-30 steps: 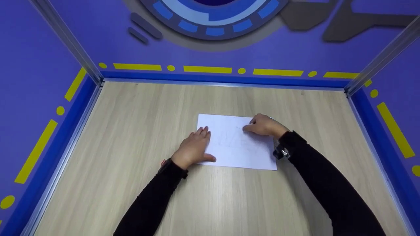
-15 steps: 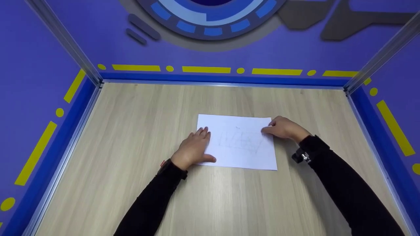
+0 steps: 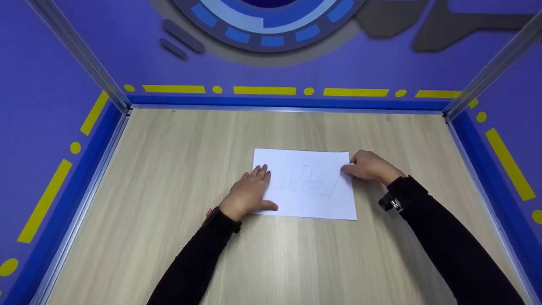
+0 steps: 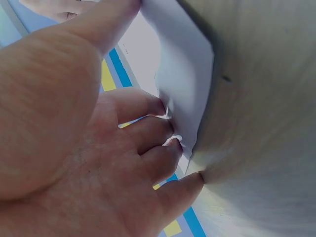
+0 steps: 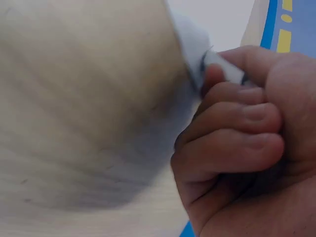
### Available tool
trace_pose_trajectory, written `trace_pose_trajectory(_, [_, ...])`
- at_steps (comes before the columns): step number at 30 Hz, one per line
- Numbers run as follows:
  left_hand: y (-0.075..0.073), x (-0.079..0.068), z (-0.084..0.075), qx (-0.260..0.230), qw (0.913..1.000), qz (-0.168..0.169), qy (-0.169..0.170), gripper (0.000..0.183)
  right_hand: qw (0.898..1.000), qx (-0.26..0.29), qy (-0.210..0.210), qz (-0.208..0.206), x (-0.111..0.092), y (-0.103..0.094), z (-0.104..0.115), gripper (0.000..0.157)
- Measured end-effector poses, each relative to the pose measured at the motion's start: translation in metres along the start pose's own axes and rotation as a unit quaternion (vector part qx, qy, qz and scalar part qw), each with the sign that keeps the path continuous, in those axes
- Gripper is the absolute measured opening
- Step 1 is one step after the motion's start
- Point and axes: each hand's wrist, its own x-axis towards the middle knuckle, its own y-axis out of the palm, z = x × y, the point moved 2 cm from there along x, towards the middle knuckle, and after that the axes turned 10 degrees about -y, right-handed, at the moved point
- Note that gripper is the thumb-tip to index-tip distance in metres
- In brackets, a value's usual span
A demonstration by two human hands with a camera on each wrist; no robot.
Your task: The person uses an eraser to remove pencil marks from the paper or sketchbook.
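Paper: one white sheet (image 3: 311,205) lies around the middle of the desk (image 3: 190,144), well apart from its far corners. The long sides run roughly along the desk's far edge.
Marks: faint grey lines (image 3: 307,182) cross the middle of the sheet, with a small darker fleck above them, toward the sheet's far edge. I cannot read them.
Left hand: my left hand (image 3: 247,192) rests on the sheet's left edge, fingers extended toward the desk's far edge and the thumb held apart from them, on the sheet near its near left corner. My little finger touches the desk just beside the paper.
Right hand: my right hand (image 3: 370,165) is at the sheet's right edge, nearer the far right corner. Thumb and forefinger are clamped on a small block; the other three fingers curl in toward the palm.
Block: a whitish piece (image 5: 229,68) with dark patches, seen only from my right wrist; the hand hides it from above. It is over the sheet's right edge; whether it touches the paper I cannot tell.
Sleeves: both black (image 3: 186,258), with a dark band at each wrist.
Walls: blue-purple panels (image 3: 402,70) with yellow dashes rise along the desk's far, left and right edges.
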Motion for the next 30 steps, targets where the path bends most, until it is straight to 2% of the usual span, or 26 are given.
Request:
trace_pose_trajectory(4, [0.000, 0.000, -0.001, 0.002, 1.0000, -0.001, 0.003, 0.110, 1.000, 0.011, -0.002, 0.013, 0.000, -0.001, 0.009, 0.045])
trace_pose_trajectory(8, [0.000, 0.000, -0.001, 0.004, 1.0000, -0.004, 0.006, 0.110, 0.999, 0.025, -0.014, 0.019, 0.006, 0.007, 0.024, 0.046])
trace_pose_trajectory(18, [0.000, 0.000, 0.000, 0.000, 1.0000, -0.004, 0.004, 0.110, 0.994, 0.002, -0.102, 0.036, 0.034, 0.035, 0.092, 0.048])
trace_pose_trajectory(25, [-0.001, -0.002, 0.001, 0.005, 0.9999, -0.011, 0.004, 0.110, 0.992, -0.030, -0.115, 0.030, 0.053, 0.054, 0.135, 0.039])
trace_pose_trajectory(30, [-0.001, -0.002, 0.001, 0.007, 0.9998, -0.016, 0.006, 0.110, 0.992, -0.056, -0.105, 0.034, 0.063, 0.064, 0.144, 0.039])
